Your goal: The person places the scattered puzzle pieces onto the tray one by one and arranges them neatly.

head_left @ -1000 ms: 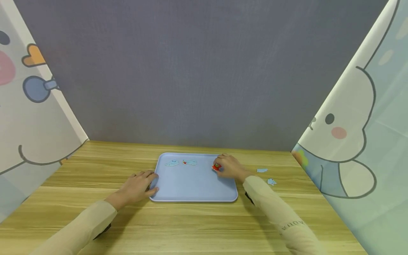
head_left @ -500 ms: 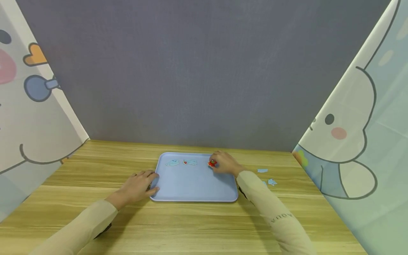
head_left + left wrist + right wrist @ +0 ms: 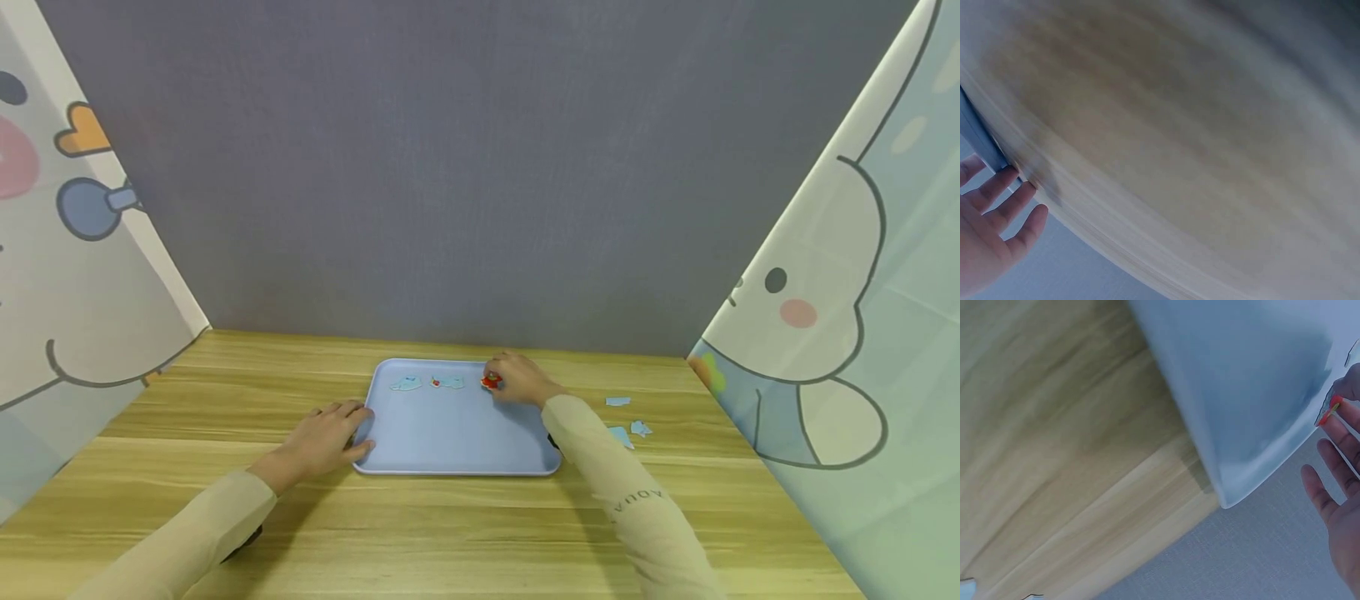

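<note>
My right hand (image 3: 519, 379) pinches a small flat red piece with a green spot (image 3: 491, 381) between thumb and fingers, over the back right part of the pale blue tray (image 3: 450, 437). In the right wrist view the red piece (image 3: 1333, 407) is held at the fingertips. My left hand (image 3: 321, 437) rests at the tray's left edge, fingers and thumb spread and touching the rim. Inside the tray, along its back, lie a flat light-blue piece (image 3: 406, 383) and another light-blue piece with a red spot (image 3: 447, 382).
Right of the tray, on the wooden table (image 3: 450, 533), lie a light-blue strip (image 3: 618, 401), a jagged light-blue piece (image 3: 641, 428) and a plain light-blue piece (image 3: 621, 437). A grey panel (image 3: 450, 183) stands behind, with cartoon-printed cloths at both sides.
My right hand has moved left and slightly back over the tray with the red piece, uncovering a light-blue piece on the table. The left hand stays put.
</note>
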Demonstrator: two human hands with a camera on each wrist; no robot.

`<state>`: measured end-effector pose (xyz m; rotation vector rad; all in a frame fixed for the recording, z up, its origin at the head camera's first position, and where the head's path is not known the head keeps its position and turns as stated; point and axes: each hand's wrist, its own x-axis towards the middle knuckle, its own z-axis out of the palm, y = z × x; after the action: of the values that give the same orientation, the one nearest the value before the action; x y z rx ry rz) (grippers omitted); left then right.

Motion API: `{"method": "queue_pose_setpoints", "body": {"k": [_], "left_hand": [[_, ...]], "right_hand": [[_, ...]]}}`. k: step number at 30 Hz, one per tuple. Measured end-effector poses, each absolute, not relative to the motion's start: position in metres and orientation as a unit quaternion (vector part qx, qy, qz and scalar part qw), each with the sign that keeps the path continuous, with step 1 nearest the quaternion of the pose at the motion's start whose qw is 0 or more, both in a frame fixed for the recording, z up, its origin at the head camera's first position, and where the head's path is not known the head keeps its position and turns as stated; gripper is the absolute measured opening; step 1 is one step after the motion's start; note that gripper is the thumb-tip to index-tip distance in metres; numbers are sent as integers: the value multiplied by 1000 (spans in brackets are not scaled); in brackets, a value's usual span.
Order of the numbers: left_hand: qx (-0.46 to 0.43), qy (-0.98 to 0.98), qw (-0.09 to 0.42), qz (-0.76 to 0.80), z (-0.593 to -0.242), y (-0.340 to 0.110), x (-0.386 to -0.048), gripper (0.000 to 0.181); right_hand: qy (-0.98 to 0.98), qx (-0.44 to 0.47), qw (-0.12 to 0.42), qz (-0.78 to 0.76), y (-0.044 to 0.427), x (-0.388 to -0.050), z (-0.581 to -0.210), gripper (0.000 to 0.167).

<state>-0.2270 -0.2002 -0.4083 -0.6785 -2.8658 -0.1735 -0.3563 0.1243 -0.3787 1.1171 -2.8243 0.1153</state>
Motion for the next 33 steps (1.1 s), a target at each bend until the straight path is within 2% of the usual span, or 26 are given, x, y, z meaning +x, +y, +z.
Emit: {"method": "queue_pose_setpoints", "body": {"k": [11, 33], "left_hand": [[-229, -967, 95, -59, -406, -198, -225, 48], [-230, -967, 93, -63, -406, -199, -226, 48]], "right_hand": [[-939, 342, 25, 18, 116, -356, -381, 26], [-942, 335, 30, 0, 114, -357, -384, 23]]}}
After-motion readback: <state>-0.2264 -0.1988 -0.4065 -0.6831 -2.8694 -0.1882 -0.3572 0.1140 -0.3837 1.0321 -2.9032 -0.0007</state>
